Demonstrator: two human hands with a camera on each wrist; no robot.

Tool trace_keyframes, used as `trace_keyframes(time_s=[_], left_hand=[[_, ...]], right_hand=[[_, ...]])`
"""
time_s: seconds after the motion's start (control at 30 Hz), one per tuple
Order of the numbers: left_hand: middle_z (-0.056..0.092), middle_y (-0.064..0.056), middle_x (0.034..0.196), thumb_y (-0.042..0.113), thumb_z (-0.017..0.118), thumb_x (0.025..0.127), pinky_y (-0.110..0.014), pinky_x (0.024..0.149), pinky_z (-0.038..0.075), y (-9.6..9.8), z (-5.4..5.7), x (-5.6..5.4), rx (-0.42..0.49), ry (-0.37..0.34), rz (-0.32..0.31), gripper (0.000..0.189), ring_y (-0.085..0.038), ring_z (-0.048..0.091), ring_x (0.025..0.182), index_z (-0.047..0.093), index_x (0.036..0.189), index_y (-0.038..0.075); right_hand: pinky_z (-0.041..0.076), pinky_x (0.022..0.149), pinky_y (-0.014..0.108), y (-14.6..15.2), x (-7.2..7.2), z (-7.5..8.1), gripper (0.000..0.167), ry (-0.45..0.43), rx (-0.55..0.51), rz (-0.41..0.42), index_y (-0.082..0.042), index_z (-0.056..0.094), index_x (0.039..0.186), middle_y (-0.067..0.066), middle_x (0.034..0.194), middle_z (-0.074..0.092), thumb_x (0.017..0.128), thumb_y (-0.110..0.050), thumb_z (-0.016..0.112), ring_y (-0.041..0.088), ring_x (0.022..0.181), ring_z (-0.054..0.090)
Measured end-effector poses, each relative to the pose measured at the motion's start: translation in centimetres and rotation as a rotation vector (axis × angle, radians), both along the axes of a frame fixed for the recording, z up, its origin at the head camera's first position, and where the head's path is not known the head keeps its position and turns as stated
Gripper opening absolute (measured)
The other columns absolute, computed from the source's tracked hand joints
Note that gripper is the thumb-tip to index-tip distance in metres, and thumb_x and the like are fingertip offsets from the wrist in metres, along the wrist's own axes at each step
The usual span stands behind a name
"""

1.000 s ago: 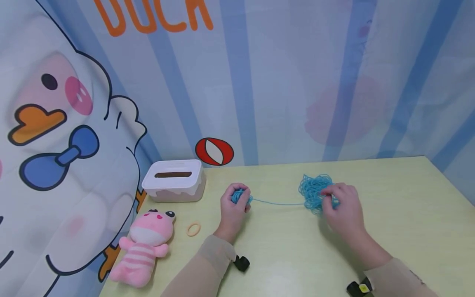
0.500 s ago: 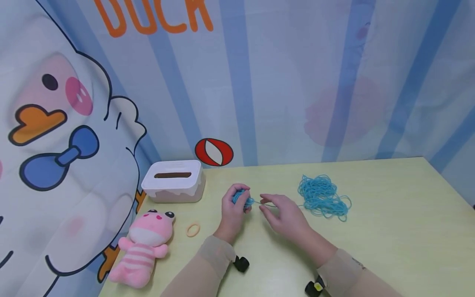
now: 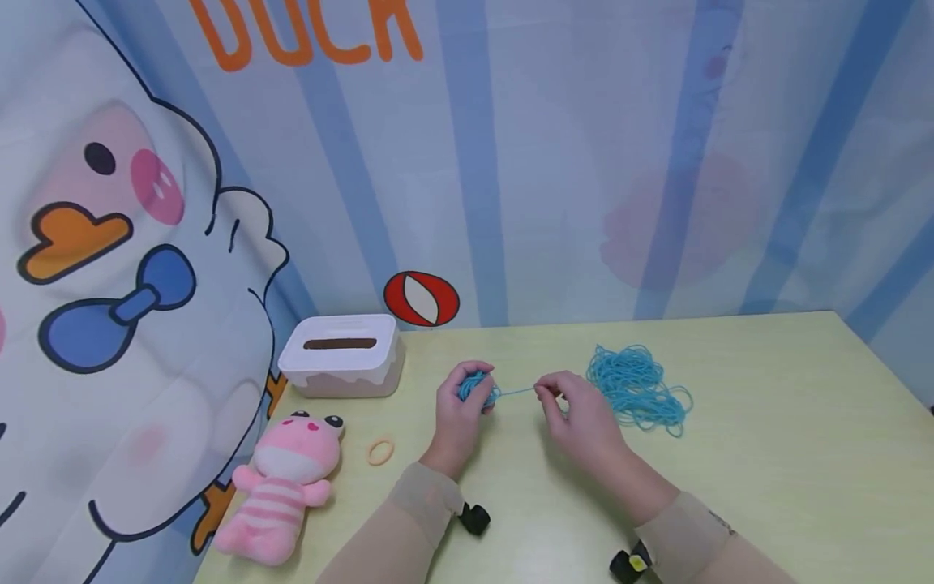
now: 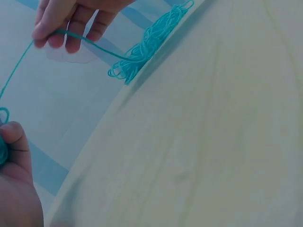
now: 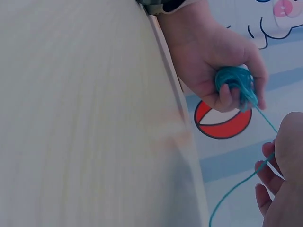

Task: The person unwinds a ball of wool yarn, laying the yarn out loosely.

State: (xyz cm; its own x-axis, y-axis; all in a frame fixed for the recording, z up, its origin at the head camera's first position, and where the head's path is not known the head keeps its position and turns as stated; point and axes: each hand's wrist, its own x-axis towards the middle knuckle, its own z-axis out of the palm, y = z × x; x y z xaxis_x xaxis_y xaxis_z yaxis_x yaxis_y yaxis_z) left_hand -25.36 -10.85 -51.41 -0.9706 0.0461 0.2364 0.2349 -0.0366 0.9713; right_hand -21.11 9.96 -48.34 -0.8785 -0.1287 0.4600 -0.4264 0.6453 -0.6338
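My left hand (image 3: 458, 414) curls round a small wound ball of blue yarn (image 5: 234, 81), raised over the table. From the ball a strand (image 3: 518, 391) runs taut to my right hand (image 3: 580, 418), whose thumb and index finger pinch it. Past those fingers the strand sags down to a loose heap of blue yarn (image 3: 635, 388) lying on the table, right behind my right hand in the head view. In the left wrist view the same heap (image 4: 151, 42) shows with the strand leading into it.
On the left of the table (image 3: 788, 454) stand a white and beige tissue box (image 3: 341, 357) and a pink striped plush toy (image 3: 280, 491) lying on its back. A pale orange ring (image 3: 380, 452) lies beside the toy. A printed cloth backdrop (image 3: 554, 162) hangs behind the table.
My right hand has left the heap, swung left close to the ball, then drawn back slightly right, now pinching the strand. My left hand has stayed in place with the ball.
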Motion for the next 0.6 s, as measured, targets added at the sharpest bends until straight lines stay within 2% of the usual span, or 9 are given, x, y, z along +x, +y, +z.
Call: trace_keyframes(time_s=[0.17, 0.27, 0.33, 0.43, 0.6], left_hand=[[0.066, -0.015, 0.11, 0.017, 0.06, 0.113, -0.019, 0.07, 0.058, 0.2, 0.0, -0.2, 0.037, -0.014, -0.018, 0.029, -0.015, 0.06, 0.081, 0.068, 0.135, 0.0], [0.068, -0.018, 0.118, 0.017, 0.057, 0.115, -0.019, 0.069, 0.059, 0.2, 0.1, -0.2, 0.078, -0.024, -0.04, 0.027, -0.015, 0.062, 0.082, 0.07, 0.136, 0.004], [0.069, -0.016, 0.119, 0.017, 0.054, 0.117, -0.02, 0.069, 0.061, 0.2, 0.2, -0.2, 0.09, -0.029, -0.034, 0.026, -0.013, 0.065, 0.083, 0.07, 0.135, 0.009], [0.068, -0.015, 0.114, 0.018, 0.052, 0.117, -0.022, 0.067, 0.062, 0.3, 0.2, -0.2, 0.093, -0.018, -0.016, 0.024, -0.014, 0.066, 0.079, 0.068, 0.134, 0.01], [0.062, -0.005, 0.101, 0.024, 0.062, 0.113, -0.021, 0.059, 0.055, 0.2, 0.5, 0.1, 0.052, -0.024, 0.052, 0.027, -0.015, 0.057, 0.07, 0.065, 0.134, 0.006]], right_hand=[[0.063, 0.09, 0.049, 2.1, 0.2, 0.3, 0.012, 0.022, -0.079, -0.054, -0.003, 0.072, 0.117, 0.006, 0.103, 0.078, 0.109, -0.009, 0.066, 0.024, 0.098, 0.072], [0.062, 0.085, 0.035, 3.3, 0.1, 0.3, 0.011, 0.076, -0.127, -0.093, 0.0, 0.071, 0.116, 0.007, 0.1, 0.078, 0.108, -0.006, 0.065, 0.022, 0.093, 0.07], [0.057, 0.083, 0.022, 4.0, 0.0, 0.3, 0.01, 0.106, -0.161, -0.104, 0.002, 0.07, 0.115, 0.008, 0.098, 0.077, 0.108, -0.004, 0.065, 0.019, 0.091, 0.068], [0.049, 0.08, 0.009, 5.3, 0.0, 0.2, 0.01, 0.147, -0.209, -0.114, 0.004, 0.069, 0.114, 0.012, 0.094, 0.075, 0.107, -0.002, 0.065, 0.01, 0.087, 0.063], [0.045, 0.073, 0.008, 7.5, 0.2, 0.3, 0.01, 0.184, -0.229, -0.176, 0.004, 0.07, 0.111, 0.014, 0.09, 0.075, 0.106, -0.003, 0.065, -0.004, 0.083, 0.055]])
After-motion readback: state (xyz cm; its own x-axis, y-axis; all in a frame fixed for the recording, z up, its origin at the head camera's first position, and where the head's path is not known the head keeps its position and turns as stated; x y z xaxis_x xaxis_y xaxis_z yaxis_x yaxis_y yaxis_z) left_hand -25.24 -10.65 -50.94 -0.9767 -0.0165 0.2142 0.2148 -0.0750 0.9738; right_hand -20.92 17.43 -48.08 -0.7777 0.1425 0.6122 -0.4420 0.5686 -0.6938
